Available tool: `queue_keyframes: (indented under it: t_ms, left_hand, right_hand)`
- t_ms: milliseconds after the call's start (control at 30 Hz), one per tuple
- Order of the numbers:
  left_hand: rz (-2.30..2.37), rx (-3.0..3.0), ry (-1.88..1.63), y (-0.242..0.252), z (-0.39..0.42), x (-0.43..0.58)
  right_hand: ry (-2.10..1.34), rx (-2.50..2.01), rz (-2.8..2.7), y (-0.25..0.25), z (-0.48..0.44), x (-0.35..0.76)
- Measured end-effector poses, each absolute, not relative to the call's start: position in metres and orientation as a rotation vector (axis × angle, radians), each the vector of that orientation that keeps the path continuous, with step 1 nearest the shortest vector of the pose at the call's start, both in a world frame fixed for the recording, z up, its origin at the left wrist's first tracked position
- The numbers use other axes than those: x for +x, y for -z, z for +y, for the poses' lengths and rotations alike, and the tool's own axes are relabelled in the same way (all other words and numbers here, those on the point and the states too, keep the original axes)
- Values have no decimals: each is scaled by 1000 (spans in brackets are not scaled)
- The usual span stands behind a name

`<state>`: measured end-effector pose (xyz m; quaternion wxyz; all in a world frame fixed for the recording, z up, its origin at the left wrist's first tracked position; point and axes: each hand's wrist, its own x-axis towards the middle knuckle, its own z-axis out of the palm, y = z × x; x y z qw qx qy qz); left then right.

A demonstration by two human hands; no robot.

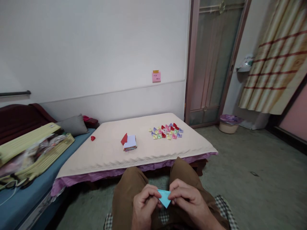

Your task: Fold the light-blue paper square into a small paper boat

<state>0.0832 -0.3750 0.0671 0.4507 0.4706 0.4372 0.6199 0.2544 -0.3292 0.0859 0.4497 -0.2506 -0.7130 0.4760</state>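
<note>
Paper [164,198] pinched between left hand [144,208] and right hand [189,202], both closed on it (a blue triangle); one slack pinch could drop it onto the lap [127,195].

"What do the left hand [145,206] and right hand [188,201] hold?"

"A folded blue paper triangle [164,198], pinched at its upper corners by the fingers [176,191]."

"And on the counter [107,163]?"

"A paper stack [129,143], with many small folded paper pieces [166,131] to its right."
</note>
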Motion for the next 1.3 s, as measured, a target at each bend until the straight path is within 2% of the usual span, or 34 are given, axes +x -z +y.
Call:
queue_keyframes:
  t_ms: [200, 433, 833, 1300]
  left_hand:
    - [1307, 1146, -1623, -66, -376, 92]
    - [1261, 994, -1722, -69, -379, 99]
    - [1416, 1258, -1517, -67, -382, 99]
    - [1430, 1354, -1501, -69, -382, 94]
  right_hand:
    - [-1123, -622, -1825, -86, -332, 254]
    - [-1110, -713, -1760, -90, -332, 258]
    - [-819, -738, -1921, -83, -337, 246]
    - [-756, -725, -1943, -83, -341, 245]
